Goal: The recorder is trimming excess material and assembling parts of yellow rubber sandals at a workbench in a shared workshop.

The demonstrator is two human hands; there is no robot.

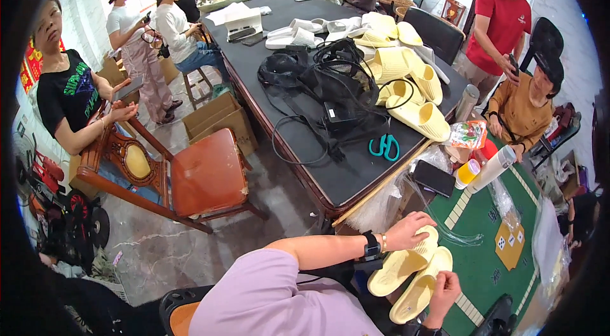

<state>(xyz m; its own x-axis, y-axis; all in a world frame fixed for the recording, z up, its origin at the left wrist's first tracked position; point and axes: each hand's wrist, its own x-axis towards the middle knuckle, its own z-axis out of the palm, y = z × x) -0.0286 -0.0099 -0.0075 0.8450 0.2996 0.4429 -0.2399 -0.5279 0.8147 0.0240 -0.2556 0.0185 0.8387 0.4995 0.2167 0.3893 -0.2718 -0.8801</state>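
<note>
A pair of pale yellow slide slippers lies side by side in front of me, toes pointing away, on the near edge of the green table. My left hand (406,232) is bent over the toe end of the left slipper (387,274), its fingers curled against the strap. Beside the right slipper (412,303), my right hand (445,293) is closed with its fingertips pinched together close to the strap's outer side. Whatever is between those fingertips is too small to make out. Thin clear strands (454,235) lie just beyond the slippers.
A dark table (356,177) ahead carries yellow slippers (419,117), black cables and teal scissors (384,147). On the green table (476,266) are a phone (433,178), a white bottle (492,169) and plastic wrap. A wooden chair (210,171) stands left; several people are around.
</note>
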